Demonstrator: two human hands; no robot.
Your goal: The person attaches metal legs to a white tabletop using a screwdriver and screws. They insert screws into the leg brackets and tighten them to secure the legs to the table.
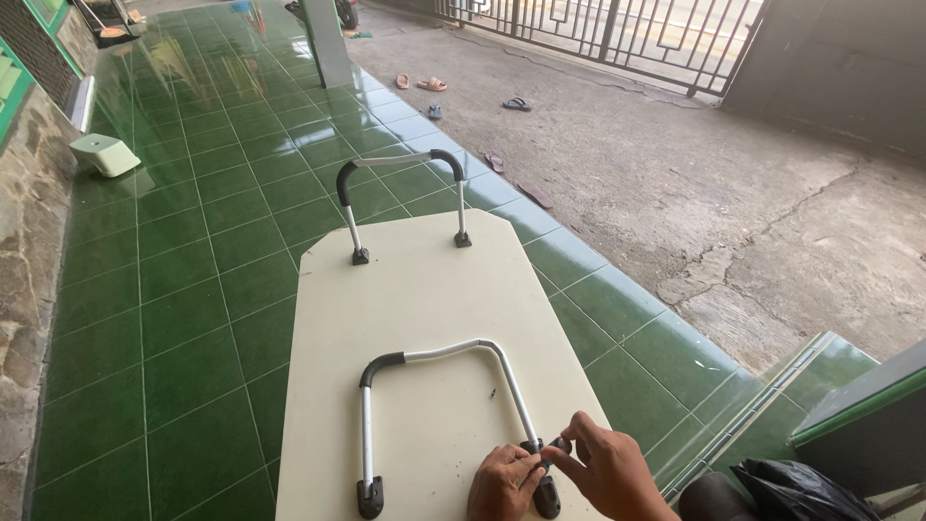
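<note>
**Hands at work on a folding table's leg bracket**

A cream board, the underside of a small folding table, lies flat on a green tiled floor and serves as the landmark here. Far to its left, near a stone-faced wall, a pale green plastic stool stands on the tiles. At the board's far end, a U-shaped metal leg with dark grey corner sleeves stands upright on its two black feet. Nearer the camera, a second leg of the same make lies folded down flat on the board; its left foot sits at the board's near left edge. At the board's near right corner, the left hand rests knuckles-up on the surface, fingers curled and pressed against the black bracket of the folded leg's right foot. Just right of it, the right hand has thumb and fingers drawn together, pinching a small dark part at the top of that same bracket. Beyond the board's right edge, the tiles step down to a cracked concrete yard, where several sandals lie scattered before a metal gate. At the lower right, a black plastic bag sits beside a green-edged ledge.
</note>
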